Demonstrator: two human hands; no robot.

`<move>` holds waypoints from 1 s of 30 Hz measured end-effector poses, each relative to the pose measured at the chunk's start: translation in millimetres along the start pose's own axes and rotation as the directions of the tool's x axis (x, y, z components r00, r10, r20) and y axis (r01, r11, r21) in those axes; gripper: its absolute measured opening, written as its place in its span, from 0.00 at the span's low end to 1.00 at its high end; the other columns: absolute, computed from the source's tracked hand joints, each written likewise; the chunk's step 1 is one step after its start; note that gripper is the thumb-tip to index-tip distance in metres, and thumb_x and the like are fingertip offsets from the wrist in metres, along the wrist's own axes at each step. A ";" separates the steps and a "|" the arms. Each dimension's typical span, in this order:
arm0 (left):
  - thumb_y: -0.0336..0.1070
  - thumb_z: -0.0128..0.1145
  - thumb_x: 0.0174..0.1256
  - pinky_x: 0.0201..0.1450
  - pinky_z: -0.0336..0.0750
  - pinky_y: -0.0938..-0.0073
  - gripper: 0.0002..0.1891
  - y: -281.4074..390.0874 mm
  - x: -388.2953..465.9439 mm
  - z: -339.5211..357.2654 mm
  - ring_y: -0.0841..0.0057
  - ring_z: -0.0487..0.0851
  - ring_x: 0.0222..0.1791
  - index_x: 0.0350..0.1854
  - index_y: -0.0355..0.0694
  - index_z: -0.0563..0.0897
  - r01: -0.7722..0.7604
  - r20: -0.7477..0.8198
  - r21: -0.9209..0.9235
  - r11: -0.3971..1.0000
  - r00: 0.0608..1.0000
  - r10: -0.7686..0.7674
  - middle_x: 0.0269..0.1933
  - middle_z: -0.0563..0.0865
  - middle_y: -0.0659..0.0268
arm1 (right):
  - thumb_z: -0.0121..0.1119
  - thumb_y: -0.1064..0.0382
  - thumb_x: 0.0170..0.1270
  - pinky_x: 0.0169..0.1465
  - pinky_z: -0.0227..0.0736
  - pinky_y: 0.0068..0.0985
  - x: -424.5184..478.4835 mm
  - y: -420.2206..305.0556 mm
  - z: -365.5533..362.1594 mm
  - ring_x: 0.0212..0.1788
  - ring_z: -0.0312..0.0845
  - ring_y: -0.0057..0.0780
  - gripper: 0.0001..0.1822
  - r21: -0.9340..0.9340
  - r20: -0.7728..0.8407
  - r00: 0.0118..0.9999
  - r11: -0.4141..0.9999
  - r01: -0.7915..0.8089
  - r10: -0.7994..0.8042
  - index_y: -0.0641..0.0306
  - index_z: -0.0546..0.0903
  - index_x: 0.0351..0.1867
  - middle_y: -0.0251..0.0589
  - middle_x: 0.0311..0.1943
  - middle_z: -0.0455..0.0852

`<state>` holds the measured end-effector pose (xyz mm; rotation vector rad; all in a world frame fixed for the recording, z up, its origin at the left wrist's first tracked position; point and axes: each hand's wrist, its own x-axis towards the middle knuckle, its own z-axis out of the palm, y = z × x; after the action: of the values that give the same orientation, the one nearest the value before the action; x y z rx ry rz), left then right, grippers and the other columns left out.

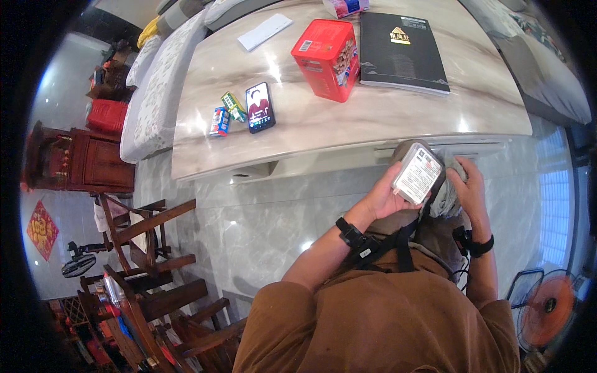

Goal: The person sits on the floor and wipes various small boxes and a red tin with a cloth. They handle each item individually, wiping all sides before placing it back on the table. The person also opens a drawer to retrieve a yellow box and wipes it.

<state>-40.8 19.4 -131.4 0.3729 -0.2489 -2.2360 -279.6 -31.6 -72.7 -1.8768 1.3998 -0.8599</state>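
Observation:
My left hand [383, 198] holds a small transparent plastic box [417, 173] above my lap, just off the table's front edge. A white label covered in printed writing faces up on the box. Right of it, my right hand [470, 186] has its thumb and fingers around the upper part of a crumpled grey cloth [445, 198] by my thigh. The cloth's lower part lies against my leg, and its far side is hidden. Each wrist wears a black strap with a small device.
On the marble-topped table [214, 154] are a smartphone [260, 107], a blue small box [219, 122], a green packet [233, 106], a red tin [325, 60], a black booklet [402, 53] and white paper [266, 31]. Wooden chairs [151, 233] stand left, a fan [548, 305] right.

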 end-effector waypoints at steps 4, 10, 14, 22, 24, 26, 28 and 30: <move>0.69 0.37 0.78 0.59 0.81 0.51 0.37 -3.2 0.4 -4.8 0.57 0.82 0.63 0.77 0.45 0.66 -0.020 -0.037 0.070 0.997 0.999 0.023 0.68 0.79 0.54 | 0.72 0.66 0.58 0.57 0.76 0.36 2.3 -46.7 -1.5 0.53 0.82 0.49 0.22 -0.054 -0.114 0.973 0.979 0.198 -0.203 0.65 0.84 0.55 0.50 0.52 0.84; 0.67 0.38 0.79 0.58 0.82 0.52 0.34 -6.6 -0.1 -1.5 0.63 0.84 0.61 0.73 0.46 0.70 -0.006 -0.168 0.179 0.984 0.985 0.036 0.65 0.82 0.59 | 0.73 0.64 0.54 0.60 0.74 0.40 -0.4 -76.4 24.8 0.58 0.77 0.51 0.25 -0.314 0.110 0.922 0.867 0.386 -0.371 0.60 0.84 0.56 0.50 0.58 0.80; 0.67 0.38 0.79 0.58 0.82 0.52 0.34 -6.6 0.8 -11.8 0.63 0.84 0.61 0.73 0.45 0.71 0.006 -0.099 0.144 0.990 0.995 0.008 0.64 0.83 0.60 | 0.73 0.64 0.55 0.59 0.75 0.41 3.9 -55.0 36.1 0.57 0.77 0.52 0.25 -0.302 -0.002 0.931 0.888 0.348 -0.365 0.60 0.84 0.57 0.50 0.57 0.81; 0.68 0.37 0.79 0.59 0.82 0.50 0.36 0.1 0.8 -6.9 0.59 0.84 0.61 0.75 0.45 0.69 0.096 -0.115 0.205 0.974 0.991 -0.074 0.64 0.82 0.57 | 0.72 0.64 0.56 0.60 0.75 0.33 13.6 -24.7 10.6 0.54 0.84 0.46 0.27 0.023 0.135 0.986 0.995 0.098 -0.100 0.65 0.82 0.59 0.52 0.52 0.87; 0.68 0.37 0.78 0.59 0.82 0.51 0.37 1.7 0.0 -8.3 0.56 0.84 0.61 0.76 0.45 0.68 0.114 -0.068 0.202 0.973 0.992 -0.103 0.65 0.82 0.55 | 0.73 0.63 0.55 0.62 0.75 0.31 13.1 -14.2 4.4 0.56 0.84 0.43 0.29 0.051 0.186 0.980 0.997 0.059 -0.067 0.65 0.81 0.61 0.52 0.54 0.87; 0.69 0.37 0.78 0.59 0.82 0.51 0.37 4.9 -4.1 -5.6 0.53 0.84 0.61 0.76 0.44 0.67 0.146 -0.049 0.196 0.970 0.989 -0.139 0.65 0.81 0.53 | 0.74 0.63 0.54 0.63 0.74 0.31 11.4 -8.1 -0.2 0.58 0.83 0.39 0.32 0.067 0.243 0.969 0.998 0.021 -0.036 0.66 0.80 0.63 0.51 0.56 0.87; 0.69 0.36 0.78 0.59 0.82 0.50 0.38 6.4 -5.1 -5.1 0.50 0.83 0.61 0.77 0.44 0.66 0.168 -0.025 0.195 0.966 0.986 -0.167 0.66 0.81 0.51 | 0.75 0.63 0.54 0.64 0.73 0.30 10.9 -10.6 -4.2 0.58 0.82 0.34 0.34 0.142 0.294 0.956 0.990 -0.019 -0.024 0.66 0.79 0.64 0.48 0.56 0.87; 0.69 0.36 0.78 0.60 0.81 0.50 0.39 7.1 -4.2 -9.0 0.49 0.83 0.62 0.77 0.44 0.65 0.180 0.003 0.200 0.963 0.983 -0.184 0.66 0.80 0.49 | 0.75 0.63 0.54 0.64 0.73 0.30 10.5 -11.8 -5.8 0.58 0.81 0.30 0.34 0.185 0.326 0.945 0.982 -0.048 -0.016 0.66 0.78 0.65 0.45 0.56 0.87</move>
<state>-30.0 17.7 -136.8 0.4965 -0.4698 -2.4043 -275.4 -39.6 -58.5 -1.7626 1.0883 -0.6151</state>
